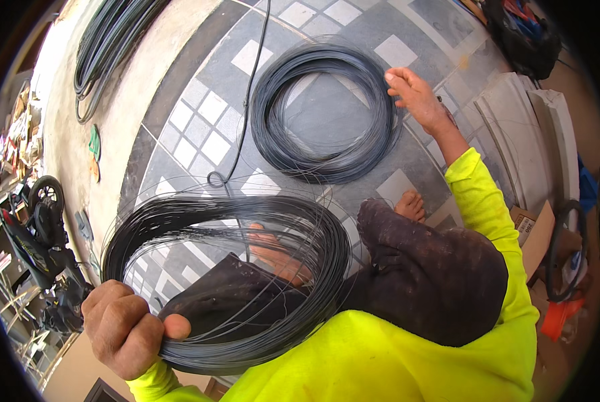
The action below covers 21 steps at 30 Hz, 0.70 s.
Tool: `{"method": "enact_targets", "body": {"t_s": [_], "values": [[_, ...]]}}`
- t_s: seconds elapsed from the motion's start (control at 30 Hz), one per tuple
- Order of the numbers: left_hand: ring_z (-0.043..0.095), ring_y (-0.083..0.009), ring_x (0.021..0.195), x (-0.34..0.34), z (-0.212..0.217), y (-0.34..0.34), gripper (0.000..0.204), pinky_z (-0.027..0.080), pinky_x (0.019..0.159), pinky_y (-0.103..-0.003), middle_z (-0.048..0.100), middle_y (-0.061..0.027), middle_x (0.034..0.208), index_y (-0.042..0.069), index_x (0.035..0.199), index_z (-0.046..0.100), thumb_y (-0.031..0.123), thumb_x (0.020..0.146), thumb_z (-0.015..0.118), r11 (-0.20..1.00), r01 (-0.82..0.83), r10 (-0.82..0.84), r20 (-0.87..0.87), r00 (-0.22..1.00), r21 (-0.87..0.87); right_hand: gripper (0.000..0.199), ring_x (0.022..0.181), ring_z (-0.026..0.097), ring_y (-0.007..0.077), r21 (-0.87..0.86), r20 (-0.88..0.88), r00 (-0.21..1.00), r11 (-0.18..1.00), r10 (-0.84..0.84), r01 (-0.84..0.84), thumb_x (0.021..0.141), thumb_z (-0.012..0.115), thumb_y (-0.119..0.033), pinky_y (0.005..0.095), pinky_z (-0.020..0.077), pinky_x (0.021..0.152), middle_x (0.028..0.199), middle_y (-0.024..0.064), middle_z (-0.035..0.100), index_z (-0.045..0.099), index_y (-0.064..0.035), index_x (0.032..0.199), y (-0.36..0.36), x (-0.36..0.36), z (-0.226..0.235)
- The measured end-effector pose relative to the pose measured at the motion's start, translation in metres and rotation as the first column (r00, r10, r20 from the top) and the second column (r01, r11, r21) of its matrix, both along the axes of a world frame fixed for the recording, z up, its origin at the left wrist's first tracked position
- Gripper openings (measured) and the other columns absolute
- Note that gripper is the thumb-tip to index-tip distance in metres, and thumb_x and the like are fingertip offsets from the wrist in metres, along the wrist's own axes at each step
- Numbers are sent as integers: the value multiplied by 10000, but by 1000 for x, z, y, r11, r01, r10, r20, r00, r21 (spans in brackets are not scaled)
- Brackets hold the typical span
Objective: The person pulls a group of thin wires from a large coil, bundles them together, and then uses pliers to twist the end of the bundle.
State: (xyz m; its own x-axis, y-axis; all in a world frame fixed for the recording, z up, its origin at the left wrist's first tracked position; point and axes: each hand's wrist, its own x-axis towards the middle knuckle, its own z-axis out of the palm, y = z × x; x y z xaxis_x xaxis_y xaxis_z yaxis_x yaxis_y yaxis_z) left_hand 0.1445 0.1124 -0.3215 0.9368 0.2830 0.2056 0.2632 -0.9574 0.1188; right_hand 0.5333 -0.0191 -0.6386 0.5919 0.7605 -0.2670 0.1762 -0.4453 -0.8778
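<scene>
- Left hand [127, 327] closed in a fist around the lower left arc of a coil of thin dark wire [246, 228], thumb pressed over the strands.
- From that grip, coil rising up and to the right as a wide loop, held off the ground above the knees; loose single strands springing out from its upper edge.
- Through the loop's opening: dark trousers [434, 275] and one bare foot [273, 251].
- Right hand [417, 94] stretched out well away from the left one, fingers spread and slightly curled, clamped on nothing.
- Just beside its fingertips, the right-hand rim of a second wire coil [327, 110] lying flat on the tiled floor [206, 127]; whether fingertips actually touch the wire, cannot tell.
- Below that hand, down along the yellow-green sleeve [488, 208], the other bare foot [410, 204] resting on the tiles.
- Between the two coils, a single dark strand [246, 100] running up the floor from a small knot-like loop, apart from both hands.
- Far up and to the left of the held coil, a thicker bundle of dark cable [105, 40] on a pale concrete strip.
- Left of the gripping fist, at the rim of the view, a parked motorbike [35, 234].
- Right of the outstretched arm, white panels [521, 134] stacked on the ground, a cardboard box [534, 231] just below them.
</scene>
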Motion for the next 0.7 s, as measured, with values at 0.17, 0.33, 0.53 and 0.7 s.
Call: {"method": "enact_targets", "body": {"t_s": [0.17,0.33,0.53,0.7], "values": [[489,-226,532,6,7,-15,502,402,513,-345,431,-38,608,79,644,476,467,758,773,1000,30,-30,-5,1000,1,734,1058,619,295,-161,194,975,984,108,-77,812,743,-549,392,501,908,1169,199,613,574,8,1259,4,-26,-32],[462,-215,507,2,16,-16,499,403,510,-356,428,-44,615,75,653,467,457,774,766,993,117,-117,-1,993,-11,516,851,605,199,-126,390,904,983,172,-132,815,756,-327,342,507,754,990,137,633,605,20,1167,18,-17,-27],[478,-229,522,-3,4,-22,499,422,522,-369,449,-48,629,66,659,482,459,773,768,1000,25,-25,41,999,-1,284,726,620,151,166,147,959,950,243,-266,808,696,-154,298,519,681,857,54,658,662,-3,1047,26,-34,8],[493,-239,546,-4,15,-30,515,437,551,-375,445,-42,628,70,644,474,473,760,773,997,-33,31,33,999,71,203,748,591,60,393,204,964,888,167,-237,855,632,-39,226,511,700,881,17,655,660,-2,1053,30,-36,45]]}}
